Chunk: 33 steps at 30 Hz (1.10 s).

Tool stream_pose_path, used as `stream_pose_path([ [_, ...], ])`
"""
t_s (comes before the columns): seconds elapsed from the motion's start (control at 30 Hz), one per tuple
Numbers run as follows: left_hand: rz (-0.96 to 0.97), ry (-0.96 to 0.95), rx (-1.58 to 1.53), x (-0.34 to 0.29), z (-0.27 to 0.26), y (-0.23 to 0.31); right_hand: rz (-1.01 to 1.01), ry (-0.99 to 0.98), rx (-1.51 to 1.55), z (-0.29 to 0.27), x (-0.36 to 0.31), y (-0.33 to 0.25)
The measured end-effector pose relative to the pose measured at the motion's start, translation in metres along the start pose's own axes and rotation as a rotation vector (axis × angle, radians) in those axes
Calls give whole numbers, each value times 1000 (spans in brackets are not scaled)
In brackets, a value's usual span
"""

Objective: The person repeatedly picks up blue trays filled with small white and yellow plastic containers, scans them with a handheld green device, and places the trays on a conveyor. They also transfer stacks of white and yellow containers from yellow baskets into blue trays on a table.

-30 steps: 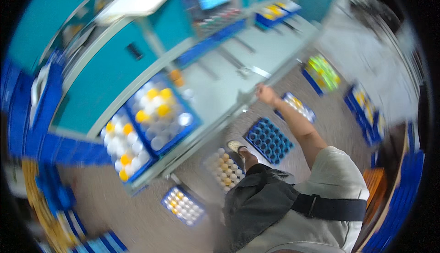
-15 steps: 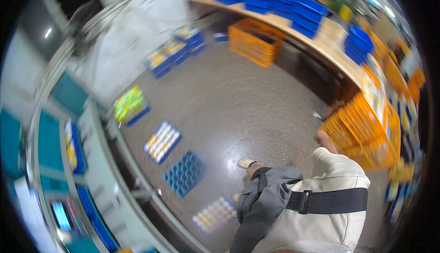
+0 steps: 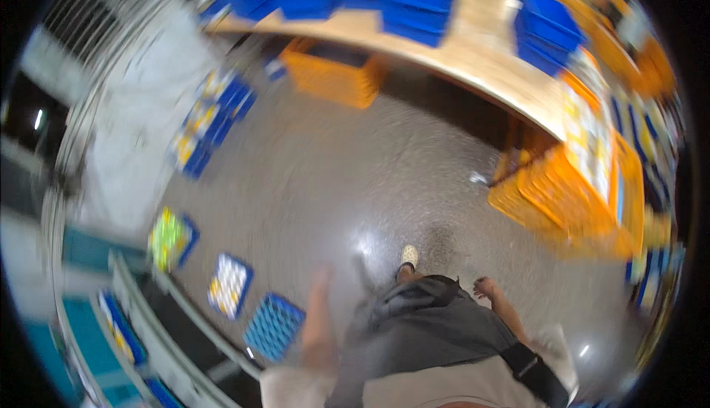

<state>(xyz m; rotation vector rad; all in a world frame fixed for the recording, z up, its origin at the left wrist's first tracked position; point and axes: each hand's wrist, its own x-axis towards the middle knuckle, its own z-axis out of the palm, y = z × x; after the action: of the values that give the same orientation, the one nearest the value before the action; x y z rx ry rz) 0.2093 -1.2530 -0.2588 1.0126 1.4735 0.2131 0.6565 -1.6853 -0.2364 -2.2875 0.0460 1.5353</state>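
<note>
My left hand is stretched out over the floor, left of my dark shorts. Motion smears its fingers, and I make out nothing in it. Beyond my right hip hangs my right hand, its fingers loosely apart with nothing between them. The nearest thing to the left arm is a blue tray with rounded cups on the floor. Stacked orange crates, topped with white and yellow goods, stand ahead and to the right, apart from my right hand.
A wooden table carries stacks of blue bins. Beneath it sits an orange crate. Filled blue trays and a tray of white and yellow items lie along the left. A grey-green machine frame runs along the lower left.
My right hand has left the orange crates and hangs beside my body. My left arm has come into view. The view has turned, so the table and crates sit further left.
</note>
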Motion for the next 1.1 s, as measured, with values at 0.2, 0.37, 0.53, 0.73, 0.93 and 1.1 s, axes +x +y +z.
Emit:
stream_pose_path([
  [0.2, 415, -342, 449, 25, 232, 230, -229, 121, 113, -158, 62, -160],
  [0.37, 505, -355, 807, 89, 274, 334, -1014, 313, 112, -285, 98, -471],
  [0.53, 683, -389, 840, 213, 282, 401, -1144, 632, 389, -403, 56, -808],
  [0.73, 524, -202, 812, 258, 313, 606, -764, 503, 67, -422, 81, -1012],
  [0.93, 1211, 86, 748, 269, 386, 802, -714, 625, 110, -449, 96, -1029],
  [1.1, 1667, 127, 889, 292, 461, 899, -732, 310, 650, -486, 61, -872],
])
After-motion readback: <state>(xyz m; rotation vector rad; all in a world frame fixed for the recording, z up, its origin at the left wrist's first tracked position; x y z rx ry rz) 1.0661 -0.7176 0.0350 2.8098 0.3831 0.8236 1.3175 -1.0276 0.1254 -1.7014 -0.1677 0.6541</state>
